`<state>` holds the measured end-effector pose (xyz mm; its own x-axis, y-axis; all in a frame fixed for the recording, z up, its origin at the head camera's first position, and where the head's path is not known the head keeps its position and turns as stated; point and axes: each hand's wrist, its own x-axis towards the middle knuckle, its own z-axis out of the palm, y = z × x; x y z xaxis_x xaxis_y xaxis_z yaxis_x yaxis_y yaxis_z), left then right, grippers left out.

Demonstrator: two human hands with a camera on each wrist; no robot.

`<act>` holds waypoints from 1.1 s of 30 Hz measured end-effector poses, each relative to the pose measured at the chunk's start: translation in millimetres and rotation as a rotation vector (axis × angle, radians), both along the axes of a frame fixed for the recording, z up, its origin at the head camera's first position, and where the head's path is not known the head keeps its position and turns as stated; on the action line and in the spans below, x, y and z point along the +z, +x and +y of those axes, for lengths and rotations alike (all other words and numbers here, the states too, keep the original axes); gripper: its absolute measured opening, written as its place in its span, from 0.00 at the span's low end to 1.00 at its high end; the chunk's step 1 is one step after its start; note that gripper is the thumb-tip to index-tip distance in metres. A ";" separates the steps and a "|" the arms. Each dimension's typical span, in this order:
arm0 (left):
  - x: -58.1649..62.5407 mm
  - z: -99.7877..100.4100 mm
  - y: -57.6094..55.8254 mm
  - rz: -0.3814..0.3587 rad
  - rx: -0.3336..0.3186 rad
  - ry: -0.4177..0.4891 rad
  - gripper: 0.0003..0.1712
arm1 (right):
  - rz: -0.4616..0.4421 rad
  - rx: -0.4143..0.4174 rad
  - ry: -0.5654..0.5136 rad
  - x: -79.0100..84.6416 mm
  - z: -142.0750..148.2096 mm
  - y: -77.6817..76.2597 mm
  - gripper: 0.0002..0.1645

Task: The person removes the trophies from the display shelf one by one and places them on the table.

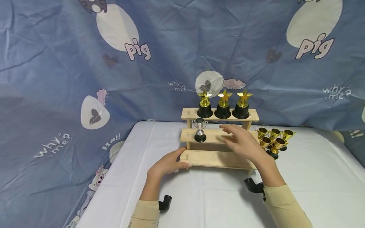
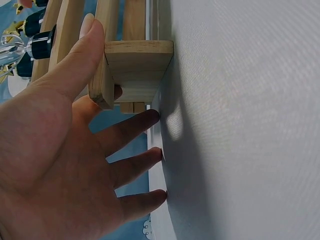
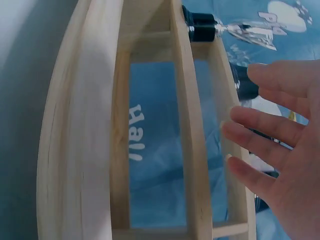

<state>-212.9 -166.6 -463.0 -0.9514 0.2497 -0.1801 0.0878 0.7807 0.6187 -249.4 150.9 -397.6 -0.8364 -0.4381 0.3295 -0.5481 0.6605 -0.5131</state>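
Observation:
A three-step wooden display shelf (image 1: 216,159) stands on the table. My left hand (image 1: 167,163) grips the left end of its lowest step; in the left wrist view the thumb (image 2: 80,62) lies on the board's front edge and the index finger goes round its end, with the other fingers spread. One silver trophy cup (image 1: 200,126) with a black base stands upright at the left of the middle step. My right hand (image 1: 240,142) hovers before the middle step's right part, fingers extended and holding nothing. Three gold star trophies (image 1: 223,106) stand in a row on the top step.
Several gold trophy cups (image 1: 278,145) stand grouped on the white-covered table (image 1: 211,199), just right of the shelf. A blue printed curtain (image 1: 171,38) hangs behind and along the left. Black wrist-camera mounts (image 1: 253,186) stick out beside both forearms.

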 end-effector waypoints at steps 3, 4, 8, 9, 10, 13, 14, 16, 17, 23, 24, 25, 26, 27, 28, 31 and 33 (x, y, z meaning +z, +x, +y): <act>-0.4 0.6 0.6 -0.002 0.006 -0.001 0.49 | 0.008 0.011 0.014 2.1 -4.5 0.2 0.32; -0.3 0.7 0.5 -0.002 0.009 -0.004 0.49 | 0.013 0.017 0.013 3.2 -5.8 0.1 0.32; -0.2 0.9 0.1 0.003 0.005 -0.006 0.49 | 0.050 0.031 0.001 7.0 -11.0 -2.2 0.33; -0.2 1.0 0.2 0.002 0.005 -0.006 0.49 | 0.059 0.032 -0.002 7.6 -12.2 -3.0 0.34; -0.1 1.1 0.1 0.002 0.005 -0.005 0.49 | 0.069 0.030 -0.005 8.1 -13.4 -3.9 0.34; 0.1 1.2 0.1 0.003 0.004 -0.002 0.49 | 0.091 0.029 -0.010 9.6 -17.1 -5.6 0.35; 0.5 1.3 0.2 0.004 0.006 0.001 0.48 | 0.095 0.028 -0.011 10.0 -18.3 -6.0 0.35; 1.0 1.4 0.5 0.004 0.005 0.001 0.48 | 0.103 0.032 -0.011 11.3 -20.8 -6.3 0.36; 1.3 1.3 0.6 0.003 0.005 0.001 0.48 | 0.104 0.033 -0.012 11.8 -21.8 -6.8 0.35; 0.6 0.7 1.2 -0.013 0.013 0.001 0.49 | 0.101 0.037 -0.008 15.7 -30.0 -9.2 0.35; 0.3 0.5 1.4 -0.011 0.009 0.003 0.49 | 0.098 0.034 -0.006 16.6 -31.7 -9.1 0.36; 0.0 0.4 1.3 -0.013 0.007 0.004 0.50 | 0.095 0.033 -0.004 17.7 -33.6 -9.1 0.37; 0.0 0.3 1.4 -0.013 0.005 0.006 0.50 | 0.093 0.033 -0.003 18.4 -35.4 -9.6 0.38; -0.1 0.2 1.4 -0.013 0.003 0.006 0.50 | 0.090 0.034 0.001 19.2 -37.1 -10.0 0.38; -0.2 0.1 1.3 -0.010 0.000 0.008 0.50 | 0.087 0.036 0.002 20.1 -39.0 -10.4 0.39; 0.1 -0.2 0.5 -0.007 -0.004 0.014 0.49 | 0.080 0.051 0.004 21.7 -43.6 -13.0 0.38; 0.2 -0.5 0.2 -0.004 -0.007 0.016 0.49 | 0.079 0.059 -0.002 23.0 -46.6 -14.9 0.38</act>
